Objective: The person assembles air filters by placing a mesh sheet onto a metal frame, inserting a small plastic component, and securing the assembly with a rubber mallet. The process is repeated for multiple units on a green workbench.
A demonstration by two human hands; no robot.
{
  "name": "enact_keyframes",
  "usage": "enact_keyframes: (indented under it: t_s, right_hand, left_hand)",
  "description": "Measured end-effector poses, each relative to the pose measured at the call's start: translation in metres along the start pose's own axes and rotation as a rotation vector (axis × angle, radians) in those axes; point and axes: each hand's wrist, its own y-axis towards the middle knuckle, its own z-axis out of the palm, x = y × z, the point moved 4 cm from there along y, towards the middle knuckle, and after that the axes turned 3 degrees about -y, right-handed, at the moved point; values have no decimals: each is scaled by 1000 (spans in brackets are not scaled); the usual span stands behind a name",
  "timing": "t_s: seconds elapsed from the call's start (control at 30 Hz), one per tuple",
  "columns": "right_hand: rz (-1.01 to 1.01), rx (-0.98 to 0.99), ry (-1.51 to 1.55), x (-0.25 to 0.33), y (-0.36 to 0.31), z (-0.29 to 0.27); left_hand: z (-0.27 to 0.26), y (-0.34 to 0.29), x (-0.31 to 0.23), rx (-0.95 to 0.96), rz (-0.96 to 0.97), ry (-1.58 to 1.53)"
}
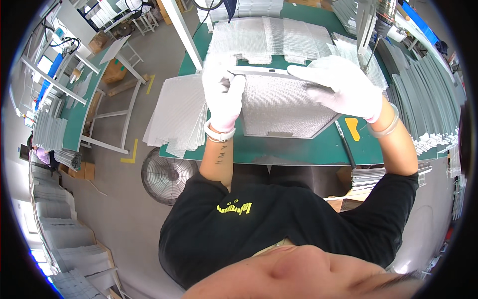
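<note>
A framed silver mesh filter panel is in front of me above the green table, its top frame edge raised. My left hand, in a white glove, is closed on the panel's upper left corner, thumb and fingers pinched at the frame. My right hand, also gloved in white, is at the upper right corner. Its fingers are stretched out along the top edge, and the thumb is apart over the mesh face. The panel's upper right corner is hidden behind this hand.
Mesh sheets lie in piles at the back and left. A yellow flat tool and a black-and-white pen-like tool are right of the panel. Stacked grey strips and an upright machine stand farther right. A floor fan is at left.
</note>
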Motion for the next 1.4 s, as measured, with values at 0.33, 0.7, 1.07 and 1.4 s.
enact_keyframes:
  t_s: [0.33, 0.7, 1.07, 1.4]
  right_hand:
    - [163, -432, -286, 13, -46, -36]
    - [1137, 121, -321, -4, -292, 186]
    - [1010, -152, -20, 22, -279, 110]
    - [762, -160, 95, 54, -163, -61]
  left_hand:
    - [-6, -3, 18, 83, 244, 238]
    - [50, 81, -72, 853, -99, -262]
    - [140, -10, -20, 1033, 689, 629]
    - [150, -42, 0, 384, 474, 695]
